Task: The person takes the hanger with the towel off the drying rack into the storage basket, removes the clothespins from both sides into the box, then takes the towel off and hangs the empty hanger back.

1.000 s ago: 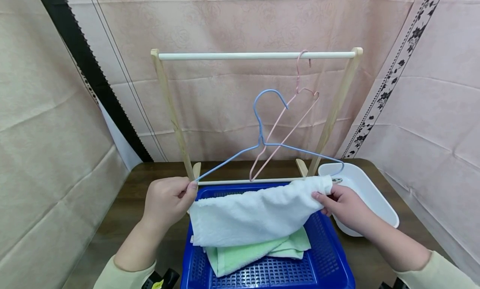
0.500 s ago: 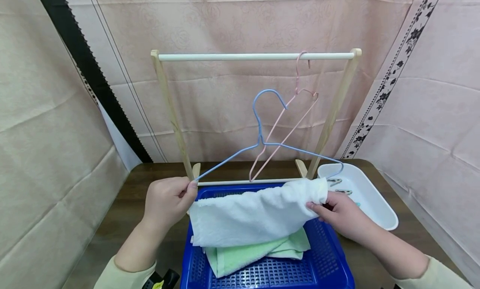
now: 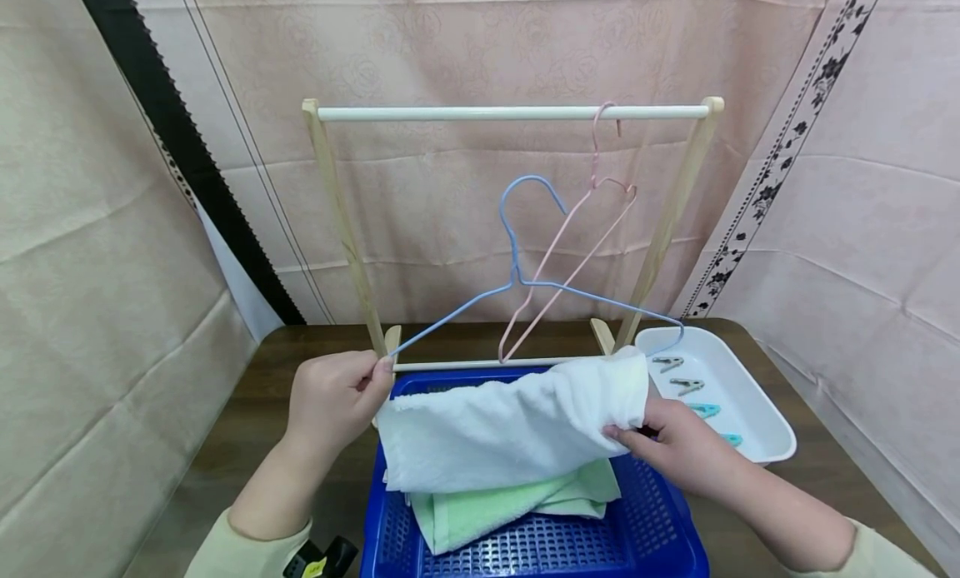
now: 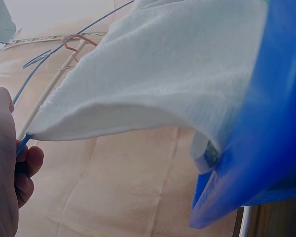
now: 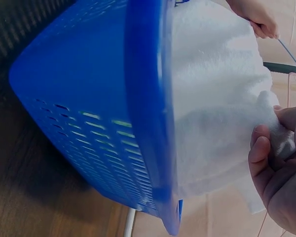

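My left hand [image 3: 337, 403] grips the lower left corner of a blue clothes hanger [image 3: 450, 313], whose hook points up. A white towel [image 3: 502, 440] hangs over the hanger's bottom bar, which it hides. At the towel's right end, my right hand [image 3: 686, 445] pinches the bunched cloth between thumb and fingers, as the right wrist view also shows on the towel [image 5: 217, 98]. Beneath the towel, a folded light green towel [image 3: 495, 520] lies in a blue plastic basket [image 3: 678, 545].
Behind the basket stands a drying rack with a white rail [image 3: 465, 113]. A pink hanger [image 3: 551, 253] hangs from that rail. On the right, a white tray [image 3: 757, 411] holds several clothespins [image 3: 686, 385]. Fabric walls enclose the wooden table [image 3: 225, 470].
My right hand has moved left and slightly down, drawing the towel's right end along the hanger. More of the tray's clothespins show. The left hand has stayed nearly still.
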`<state>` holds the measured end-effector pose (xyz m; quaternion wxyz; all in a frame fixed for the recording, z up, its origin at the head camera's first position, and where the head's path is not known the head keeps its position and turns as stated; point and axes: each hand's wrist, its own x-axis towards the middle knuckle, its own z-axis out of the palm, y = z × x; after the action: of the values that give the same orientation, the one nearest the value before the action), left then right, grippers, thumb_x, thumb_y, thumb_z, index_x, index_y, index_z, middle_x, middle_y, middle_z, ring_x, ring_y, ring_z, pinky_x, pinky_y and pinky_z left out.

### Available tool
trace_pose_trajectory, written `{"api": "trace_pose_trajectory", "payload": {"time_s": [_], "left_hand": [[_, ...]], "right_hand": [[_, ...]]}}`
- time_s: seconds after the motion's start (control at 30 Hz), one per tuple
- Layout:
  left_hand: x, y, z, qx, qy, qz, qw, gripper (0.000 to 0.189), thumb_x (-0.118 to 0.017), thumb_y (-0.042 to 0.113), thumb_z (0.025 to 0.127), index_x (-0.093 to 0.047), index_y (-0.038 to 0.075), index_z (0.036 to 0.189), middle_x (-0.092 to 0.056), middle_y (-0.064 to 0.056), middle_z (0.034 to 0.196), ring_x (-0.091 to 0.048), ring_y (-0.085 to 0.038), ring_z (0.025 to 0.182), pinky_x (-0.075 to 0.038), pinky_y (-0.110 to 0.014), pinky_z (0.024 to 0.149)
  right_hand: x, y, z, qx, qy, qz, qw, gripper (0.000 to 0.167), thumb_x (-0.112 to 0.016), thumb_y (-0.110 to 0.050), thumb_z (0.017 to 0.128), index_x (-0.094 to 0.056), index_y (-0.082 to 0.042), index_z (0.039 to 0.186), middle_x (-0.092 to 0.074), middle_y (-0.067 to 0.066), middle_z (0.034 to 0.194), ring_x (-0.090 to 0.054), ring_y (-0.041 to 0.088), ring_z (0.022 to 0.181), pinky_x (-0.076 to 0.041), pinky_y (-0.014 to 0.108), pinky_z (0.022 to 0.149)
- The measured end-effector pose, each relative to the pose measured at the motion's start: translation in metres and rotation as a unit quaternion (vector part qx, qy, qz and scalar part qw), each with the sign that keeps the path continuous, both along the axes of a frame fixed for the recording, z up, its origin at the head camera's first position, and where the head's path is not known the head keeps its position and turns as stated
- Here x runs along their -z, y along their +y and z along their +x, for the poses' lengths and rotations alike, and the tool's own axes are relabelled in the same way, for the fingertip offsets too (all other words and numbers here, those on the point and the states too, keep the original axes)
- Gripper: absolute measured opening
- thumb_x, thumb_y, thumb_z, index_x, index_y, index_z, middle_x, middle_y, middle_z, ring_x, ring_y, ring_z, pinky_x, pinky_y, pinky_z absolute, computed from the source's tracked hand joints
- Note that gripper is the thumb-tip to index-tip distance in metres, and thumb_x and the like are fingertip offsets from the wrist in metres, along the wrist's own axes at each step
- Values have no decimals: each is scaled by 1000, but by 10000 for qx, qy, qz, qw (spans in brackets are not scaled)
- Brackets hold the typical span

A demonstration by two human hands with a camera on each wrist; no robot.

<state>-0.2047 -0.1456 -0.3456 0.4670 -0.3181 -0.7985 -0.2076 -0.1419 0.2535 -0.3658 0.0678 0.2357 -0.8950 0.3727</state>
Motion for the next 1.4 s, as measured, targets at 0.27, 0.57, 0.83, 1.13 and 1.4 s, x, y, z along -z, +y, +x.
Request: {"api": "trace_pose_trajectory", "payload": {"time_s": [0.27, 0.57, 0.83, 1.13, 1.4], "left_hand": [[-2, 1, 1, -12, -169, -6, 9999, 40, -47, 26, 94, -41, 23, 54, -31, 11, 51, -23, -2, 45, -19, -17, 41], [-4, 3, 0, -75, -73, 1, 9999, 42, -45, 27, 94, -40, 22, 53, -30, 11, 50, -23, -2, 44, -18, -18, 40], [-6, 4, 3, -21, -204, -35, 9998, 42, -46, 26, 94, -40, 22, 53, -31, 11, 50, -24, -2, 45, -19, -18, 41], [-6, 4, 7, 28, -423, -49, 9991, 40, -49, 23, 92, -41, 21, 54, -32, 11, 50, -25, -2, 45, -22, -18, 40], [-7, 3, 7, 62, -458, -2, 9989, 39, -49, 22, 91, -40, 22, 54, -30, 12, 51, -23, -1, 45, -20, -18, 40]], "right_hand": [[6, -2, 4, -504, 259, 139, 9983, 9, -71, -18, 91, -67, -23, 85, -58, -18, 73, -52, 0, 68, -47, 24, 58], [10, 2, 11, -608, -31, 325, 9976, 4, -69, -23, 93, -67, -26, 90, -61, -18, 80, -53, -1, 71, -47, 23, 59], [13, 3, 15, -432, -215, 451, 9978, 4, -69, -28, 93, -66, -27, 89, -61, -18, 79, -55, -1, 72, -48, 24, 60], [15, 10, 11, 4, -515, 365, 9980, 16, -70, -35, 91, -67, -19, 94, -60, -14, 75, -55, 1, 65, -48, 25, 58], [9, 20, 6, 769, -590, 291, 9949, 18, -70, -36, 90, -62, -22, 83, -44, -11, 61, -43, 5, 55, -39, 25, 53]]}}
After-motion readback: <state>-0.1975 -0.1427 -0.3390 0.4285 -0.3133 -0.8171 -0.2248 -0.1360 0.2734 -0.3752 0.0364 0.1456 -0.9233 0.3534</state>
